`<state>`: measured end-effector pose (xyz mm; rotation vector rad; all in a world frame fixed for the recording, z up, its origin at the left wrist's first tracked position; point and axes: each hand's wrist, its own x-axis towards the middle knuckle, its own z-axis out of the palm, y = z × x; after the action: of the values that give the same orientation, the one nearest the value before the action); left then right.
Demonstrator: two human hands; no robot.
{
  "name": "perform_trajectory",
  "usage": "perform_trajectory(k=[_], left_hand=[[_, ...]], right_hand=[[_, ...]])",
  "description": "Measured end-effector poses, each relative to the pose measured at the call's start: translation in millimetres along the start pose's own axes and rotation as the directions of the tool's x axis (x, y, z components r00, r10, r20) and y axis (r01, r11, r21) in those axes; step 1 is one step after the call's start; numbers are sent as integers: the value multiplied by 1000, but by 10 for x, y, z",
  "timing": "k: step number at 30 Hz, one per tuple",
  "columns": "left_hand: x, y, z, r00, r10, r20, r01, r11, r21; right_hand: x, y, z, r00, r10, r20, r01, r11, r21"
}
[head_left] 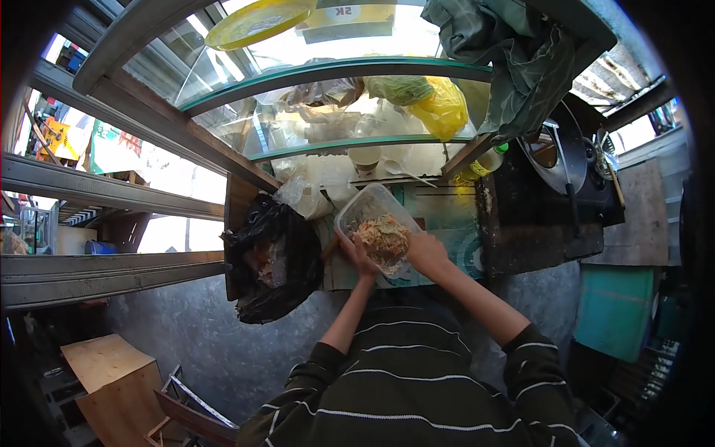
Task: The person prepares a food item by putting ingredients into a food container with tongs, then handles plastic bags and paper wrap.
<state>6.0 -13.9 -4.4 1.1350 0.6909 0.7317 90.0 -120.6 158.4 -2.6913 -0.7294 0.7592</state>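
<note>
A clear plastic container (370, 206) sits tilted on the counter, holding shredded salad (384, 237) of pale, orange and green strips. My left hand (356, 253) grips the container's near left edge. My right hand (426, 253) rests against the salad at the container's right side, fingers curled; what it holds is hidden. Both arms wear dark sleeves with thin white stripes.
A black plastic bag (272, 257) lies open left of the container. Behind stands a glass display case (335, 74) with bags, a yellow bag (445, 109) and a yellow plate (258, 21). A dark pan (557, 153) sits on the stove at right. Wooden boards (112, 380) lie at lower left.
</note>
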Motion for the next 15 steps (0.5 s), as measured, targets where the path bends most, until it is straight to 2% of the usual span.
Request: perform_trajectory(k=[2, 3, 4, 6, 8, 9, 12, 14, 15], left_hand=[[-17, 47, 46, 999, -5, -44, 10, 992, 126], [-3, 28, 48, 999, -4, -45, 10, 992, 124], [10, -38, 33, 999, -13, -48, 18, 995, 97], [56, -203, 7, 998, -20, -54, 23, 998, 64], [73, -349, -93, 996, -86, 8, 84, 943, -321], [97, -325, -83, 997, -82, 9, 81, 943, -323], [108, -276, -43, 999, 5, 45, 9, 956, -294], [117, -374, -62, 998, -53, 24, 56, 984, -172], [106, -229, 10, 999, -49, 22, 52, 983, -174]], right_hand=[[-10, -148, 111, 998, -24, 62, 28, 998, -62], [-15, -210, 177, 991, -51, 125, 66, 990, -124], [-52, -253, 276, 991, -51, 126, 68, 990, -127], [-154, -287, 460, 970, -76, 233, 107, 986, -127], [-244, -261, 507, 957, -79, 279, 116, 986, -120], [-248, -236, 501, 945, -80, 318, 121, 986, -113], [-167, -295, -83, 913, -96, 396, 172, 972, -159], [-62, -428, -410, 922, -93, 377, 158, 977, -145], [-25, -465, -491, 934, -83, 348, 138, 981, -135]])
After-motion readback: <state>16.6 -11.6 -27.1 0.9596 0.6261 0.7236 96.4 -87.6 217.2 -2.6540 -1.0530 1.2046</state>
